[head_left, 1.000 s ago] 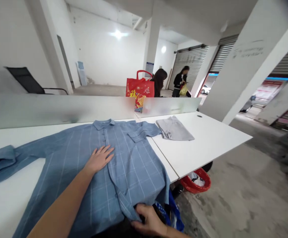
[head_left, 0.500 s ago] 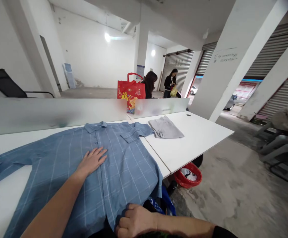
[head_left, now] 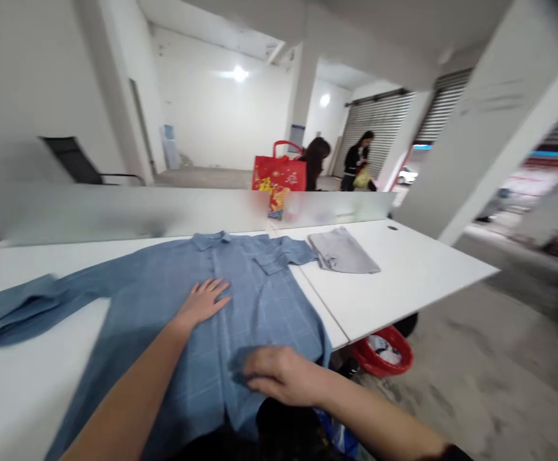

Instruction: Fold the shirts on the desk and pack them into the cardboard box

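Note:
A blue shirt (head_left: pixel 164 301) with thin white check lines lies spread on the white table, its collar toward the divider and one sleeve stretched out to the left. My left hand (head_left: pixel 205 301) rests flat on the shirt front beside the button placket, fingers spread. Over the lower part of the shirt is my right hand (head_left: pixel 279 374), its fingers bent downward and smeared by motion. Whether it pinches any cloth cannot be made out. Folded grey cloth (head_left: pixel 343 250) lies to the right of the shirt's short-looking folded sleeve.
A frosted divider (head_left: pixel 187 211) runs along the table's (head_left: pixel 427 256) far edge, with a red bag (head_left: pixel 279 174) behind it. Two people are beyond. A red-lined bin (head_left: pixel 389 365) stands on the floor at right. A black chair (head_left: pixel 70 157) is at far left.
My right hand has moved up from the shirt's lower edge, onto the lower front. My left hand stays flat on the shirt. The view has turned left.

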`<act>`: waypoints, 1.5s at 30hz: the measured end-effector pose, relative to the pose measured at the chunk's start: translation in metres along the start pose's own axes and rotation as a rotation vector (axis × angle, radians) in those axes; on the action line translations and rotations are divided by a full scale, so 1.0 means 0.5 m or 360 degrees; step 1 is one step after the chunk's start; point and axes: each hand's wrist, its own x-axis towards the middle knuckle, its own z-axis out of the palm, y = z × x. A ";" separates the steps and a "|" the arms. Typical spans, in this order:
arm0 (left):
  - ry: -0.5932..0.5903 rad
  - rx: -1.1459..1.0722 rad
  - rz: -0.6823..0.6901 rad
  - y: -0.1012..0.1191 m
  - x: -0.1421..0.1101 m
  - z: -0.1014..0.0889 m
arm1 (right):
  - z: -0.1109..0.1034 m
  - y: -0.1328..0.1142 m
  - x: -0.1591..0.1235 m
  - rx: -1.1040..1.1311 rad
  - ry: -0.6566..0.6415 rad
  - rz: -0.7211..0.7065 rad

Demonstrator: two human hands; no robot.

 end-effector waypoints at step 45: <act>0.0350 -0.0204 0.0093 -0.088 0.142 -0.038 | -0.039 0.483 0.516 -0.0728 0.0242 0.0953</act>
